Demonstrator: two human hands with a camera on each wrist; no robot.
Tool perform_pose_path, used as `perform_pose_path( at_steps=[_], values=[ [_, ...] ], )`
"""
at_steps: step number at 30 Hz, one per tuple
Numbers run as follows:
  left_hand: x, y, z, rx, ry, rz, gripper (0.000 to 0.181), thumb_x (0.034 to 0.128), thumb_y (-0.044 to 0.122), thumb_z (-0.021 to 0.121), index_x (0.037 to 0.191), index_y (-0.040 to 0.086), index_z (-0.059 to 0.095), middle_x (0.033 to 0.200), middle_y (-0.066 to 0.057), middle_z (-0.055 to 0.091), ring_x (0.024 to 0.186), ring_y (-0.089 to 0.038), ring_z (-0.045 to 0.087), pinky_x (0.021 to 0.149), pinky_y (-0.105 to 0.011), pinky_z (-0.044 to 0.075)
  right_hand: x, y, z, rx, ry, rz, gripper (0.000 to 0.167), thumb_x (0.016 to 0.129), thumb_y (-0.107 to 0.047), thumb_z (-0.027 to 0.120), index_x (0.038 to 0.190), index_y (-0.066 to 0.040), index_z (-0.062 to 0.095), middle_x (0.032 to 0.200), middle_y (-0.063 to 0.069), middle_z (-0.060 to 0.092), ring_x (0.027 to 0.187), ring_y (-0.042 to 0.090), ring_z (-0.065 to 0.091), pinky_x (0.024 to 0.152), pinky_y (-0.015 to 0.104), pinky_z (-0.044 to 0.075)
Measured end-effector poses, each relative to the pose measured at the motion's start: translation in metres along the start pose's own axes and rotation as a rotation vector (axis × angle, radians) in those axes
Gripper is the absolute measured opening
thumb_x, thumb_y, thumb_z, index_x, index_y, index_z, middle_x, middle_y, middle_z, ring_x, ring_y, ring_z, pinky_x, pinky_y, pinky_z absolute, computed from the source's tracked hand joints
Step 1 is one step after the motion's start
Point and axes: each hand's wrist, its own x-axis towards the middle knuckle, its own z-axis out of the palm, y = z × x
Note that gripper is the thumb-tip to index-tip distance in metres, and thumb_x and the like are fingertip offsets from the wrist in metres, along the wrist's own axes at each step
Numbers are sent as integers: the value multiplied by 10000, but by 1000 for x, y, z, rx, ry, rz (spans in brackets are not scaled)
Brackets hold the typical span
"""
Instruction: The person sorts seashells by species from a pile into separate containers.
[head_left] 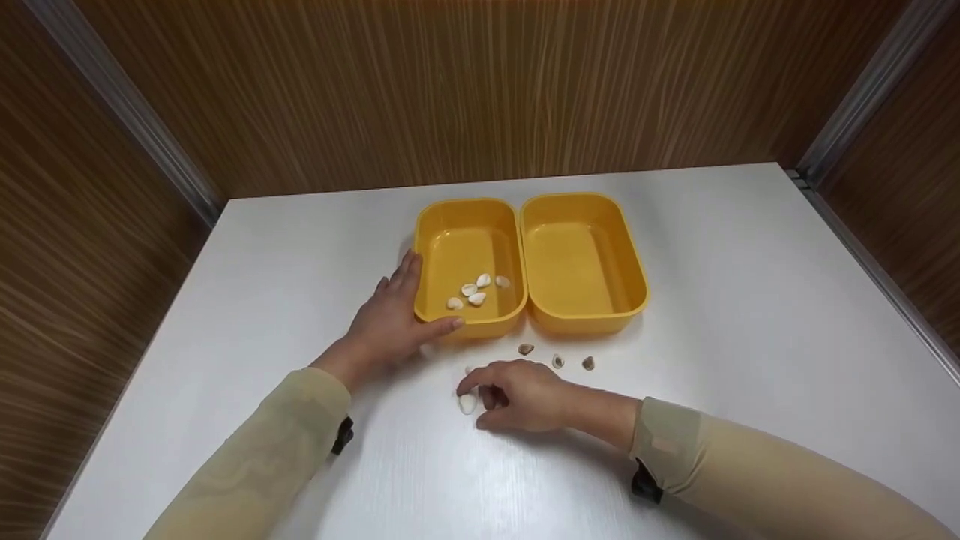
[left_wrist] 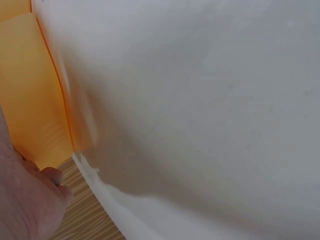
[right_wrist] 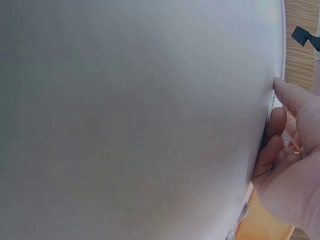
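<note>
My left hand [head_left: 390, 319] rests against the near left corner of the left yellow plastic box [head_left: 424, 259]. Its extended fingers lie along the side wall, and the thumb reaches over the front rim. Several white shells [head_left: 477, 298] lie in the near part of that box. On the white table, my right hand [head_left: 529, 397] is lowered with bent fingers. Its index fingertip is at a white shell [head_left: 468, 403], while the thumb stays apart from it. Another pale shell [head_left: 469, 369] shows partly behind the index finger. The right palm conceals some of the table beneath.
A second yellow box [head_left: 570, 259] stands against the right side of the first, with no shells in it. Three brownish shells, including one at the right [head_left: 588, 363], lie in front of the boxes. Wood-grain panels [head_left: 495, 90] enclose the table.
</note>
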Motion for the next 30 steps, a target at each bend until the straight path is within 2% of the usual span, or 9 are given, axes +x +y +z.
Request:
perform_pose_path(
  at_steps=[5, 18, 30],
  values=[
    [1, -2, 1, 6, 5, 38, 1332, 840, 929, 524, 1707, 66, -4, 1782, -106, 0, 1624, -298, 126, 1314, -455, 90, -1, 0, 1, 1, 4, -9, 312, 910, -173, 852, 1206, -200, 756, 863, -84, 634, 788, 49, 531, 719, 245, 446],
    [1, -2, 1, -6, 4, 25, 1337, 827, 941, 520, 1711, 86, -4, 1784, -85, -3, 1623, -292, 131, 1314, -451, 92, -1, 0, 2, -16, 0, 11, 220, 911, -190, 849, 1106, -245, 764, 858, -120, 607, 794, 34, 527, 726, 258, 449],
    [1, -1, 0, 4, 0, 26, 1334, 833, 932, 529, 1709, 78, -6, 1783, -93, -9, 1625, -291, 122, 1315, -448, 86, 0, 0, 2, -18, 12, 2, 197, 891, -152, 853, 1017, -238, 729, 840, -107, 598, 774, 32, 515, 706, 244, 432]
  ],
)
